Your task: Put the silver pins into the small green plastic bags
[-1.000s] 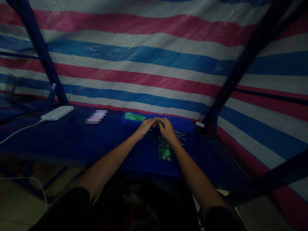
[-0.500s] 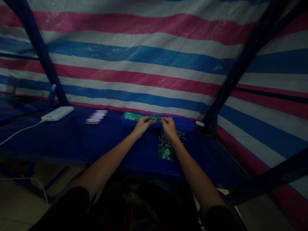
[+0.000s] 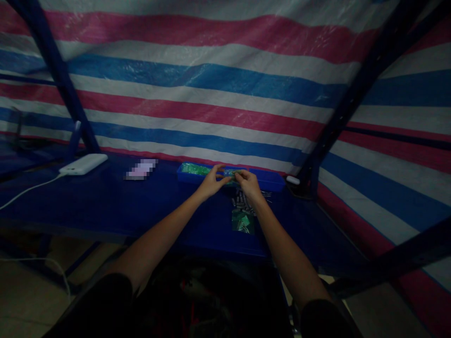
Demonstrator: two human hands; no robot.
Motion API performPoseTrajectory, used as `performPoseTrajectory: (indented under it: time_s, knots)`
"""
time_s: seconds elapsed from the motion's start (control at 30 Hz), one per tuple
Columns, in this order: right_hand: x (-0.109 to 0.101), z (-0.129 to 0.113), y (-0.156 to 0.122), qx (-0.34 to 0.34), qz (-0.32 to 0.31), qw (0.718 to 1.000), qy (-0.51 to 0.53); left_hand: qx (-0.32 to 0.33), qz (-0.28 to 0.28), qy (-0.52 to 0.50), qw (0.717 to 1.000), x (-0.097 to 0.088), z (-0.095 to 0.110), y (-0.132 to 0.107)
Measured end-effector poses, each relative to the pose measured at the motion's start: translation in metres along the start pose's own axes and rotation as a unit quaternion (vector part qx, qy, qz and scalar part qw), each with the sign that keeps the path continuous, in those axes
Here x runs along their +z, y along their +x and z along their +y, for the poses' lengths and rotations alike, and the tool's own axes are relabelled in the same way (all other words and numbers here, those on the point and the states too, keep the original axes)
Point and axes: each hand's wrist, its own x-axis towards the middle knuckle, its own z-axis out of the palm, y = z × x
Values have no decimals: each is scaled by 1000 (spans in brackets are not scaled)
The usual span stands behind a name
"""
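My right hand (image 3: 249, 184) pinches a small clear greenish plastic bag (image 3: 230, 174) over the front edge of a long blue tray (image 3: 269, 180). To its left, my left hand (image 3: 210, 184) has its fingers spread, with the thumb tip close to the bag; whether it touches cannot be made out. Green plastic packets (image 3: 193, 169) fill the tray's left part. Just below my right hand lies a pile of small grey metal cylinders (image 3: 241, 201), with thin metal pins (image 3: 267, 195) beside it. Nearer to me, a green packet (image 3: 243, 222) with small light pieces rests on the table.
On the blue table (image 3: 141, 206) a white power bank (image 3: 83, 164) with a cable stands left, beside a blurred pink phone-like item (image 3: 141, 169). A small white case (image 3: 292, 180) lies right of the tray. Blue metal posts (image 3: 313, 173) and striped sheeting (image 3: 197, 112) enclose the table.
My left hand has let go of the bag and its fingers have opened. The bag sits slightly lower and further right, in my right hand's pinch.
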Motion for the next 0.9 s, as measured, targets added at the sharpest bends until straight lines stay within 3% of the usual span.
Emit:
performPoseTrajectory:
  time_s: [0.1,0.17,0.23,0.5,0.6,0.7,0.9]
  knots:
    - [2,-1,-1,-18,-49,999,10,-36,-29,-7,999,-9,-1,5]
    - [4,-1,-2,-27,-65,998,0,-17,-53,50,997,-18,1,8]
    - [4,0,-2,-40,-60,997,-31,12,-43,106,993,-27,5,11]
    - [0,9,2,-55,-5,991,-126,5,151,217,965,-65,5,18]
    - [0,7,1,-51,-8,989,-139,2,191,239,952,-73,0,19]
    - [0,6,-1,-45,-14,988,-149,-2,188,259,947,-75,-6,19]
    - [0,7,0,-41,-11,986,-159,15,98,309,946,-71,-16,20]
